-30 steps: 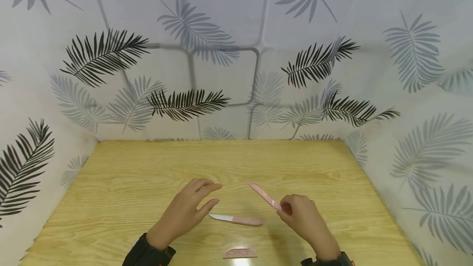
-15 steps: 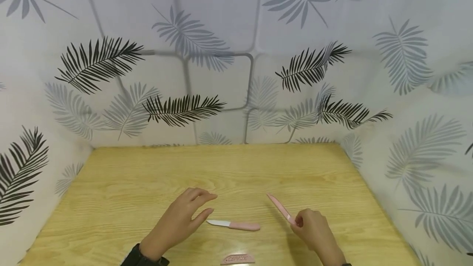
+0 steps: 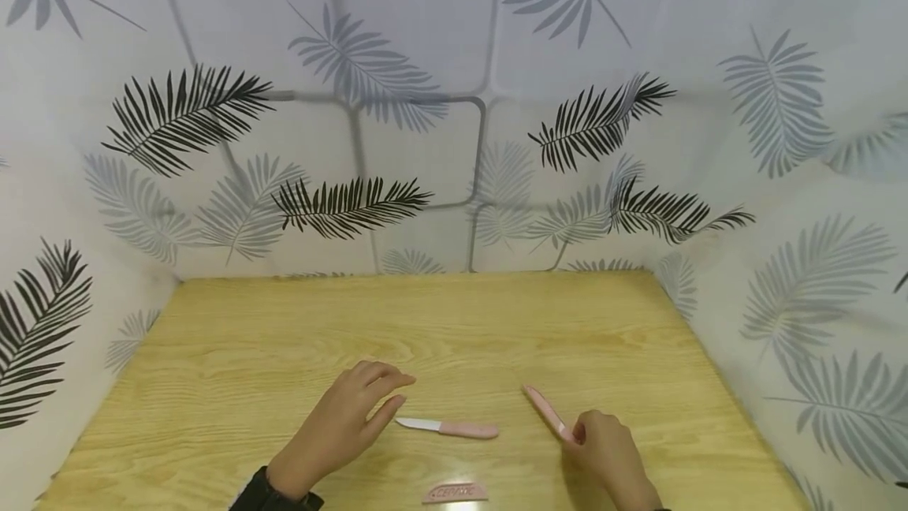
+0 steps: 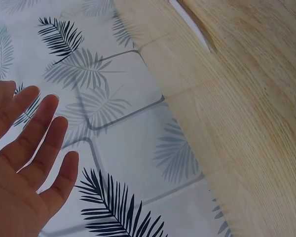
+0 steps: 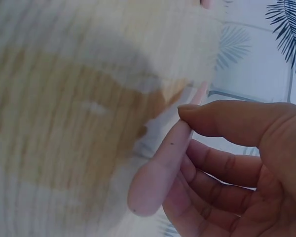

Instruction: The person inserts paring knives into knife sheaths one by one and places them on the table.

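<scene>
My right hand (image 3: 608, 452) pinches a pink paring knife (image 3: 545, 407) with a pink cover over its blade, its tip angled away to the upper left. In the right wrist view the thumb (image 5: 222, 118) presses the knife's rounded handle (image 5: 160, 170) against curled fingers. A second paring knife (image 3: 468, 430), white-bladed with a pink handle, lies between the hands, blade toward the left. Beside that blade tip my left hand (image 3: 344, 419) hovers with relaxed fingers and holds nothing. Nearer the front lies a loose pink blade cover (image 3: 455, 493) with raised lettering.
A light wood-grain table (image 3: 305, 322) spreads under everything. White cloth (image 3: 418, 235) with a palm-leaf print rises behind it and along both sides.
My right hand has moved right and nearer to me, lowering the covered knife. The left hand stays almost in place, and the head view has shifted slightly.
</scene>
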`<state>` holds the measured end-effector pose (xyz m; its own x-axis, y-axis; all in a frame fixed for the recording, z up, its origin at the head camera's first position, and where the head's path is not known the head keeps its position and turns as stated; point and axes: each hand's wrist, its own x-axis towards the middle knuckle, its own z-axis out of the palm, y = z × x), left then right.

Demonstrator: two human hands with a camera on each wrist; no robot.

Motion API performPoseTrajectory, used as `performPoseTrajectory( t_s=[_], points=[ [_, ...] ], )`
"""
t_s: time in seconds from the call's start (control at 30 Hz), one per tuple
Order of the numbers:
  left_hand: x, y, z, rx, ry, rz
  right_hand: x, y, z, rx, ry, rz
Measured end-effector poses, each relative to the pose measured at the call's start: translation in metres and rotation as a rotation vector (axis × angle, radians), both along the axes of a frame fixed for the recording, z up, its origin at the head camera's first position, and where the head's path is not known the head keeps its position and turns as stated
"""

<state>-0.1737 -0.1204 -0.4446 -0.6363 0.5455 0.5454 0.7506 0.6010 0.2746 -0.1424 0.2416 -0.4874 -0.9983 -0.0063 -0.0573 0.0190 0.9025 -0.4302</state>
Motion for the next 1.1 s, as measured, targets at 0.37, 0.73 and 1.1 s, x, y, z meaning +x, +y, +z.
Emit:
performPoseTrajectory(
  t_s=[0.37, 0.73, 1.1],
  points=[
    [0.001, 0.0, -0.001, -0.033, -0.003, 0.009, 0.004, -0.002, -0.007, -0.024, -0.032, -0.014],
    [0.007, -0.002, -0.013, -0.049, -0.094, 0.007, 0.005, -0.005, -0.008, -0.024, -0.042, -0.011],
    [0.009, -0.004, -0.018, -0.079, -0.145, 0.03, 0.006, -0.004, -0.009, -0.024, -0.017, -0.002]
  ],
)
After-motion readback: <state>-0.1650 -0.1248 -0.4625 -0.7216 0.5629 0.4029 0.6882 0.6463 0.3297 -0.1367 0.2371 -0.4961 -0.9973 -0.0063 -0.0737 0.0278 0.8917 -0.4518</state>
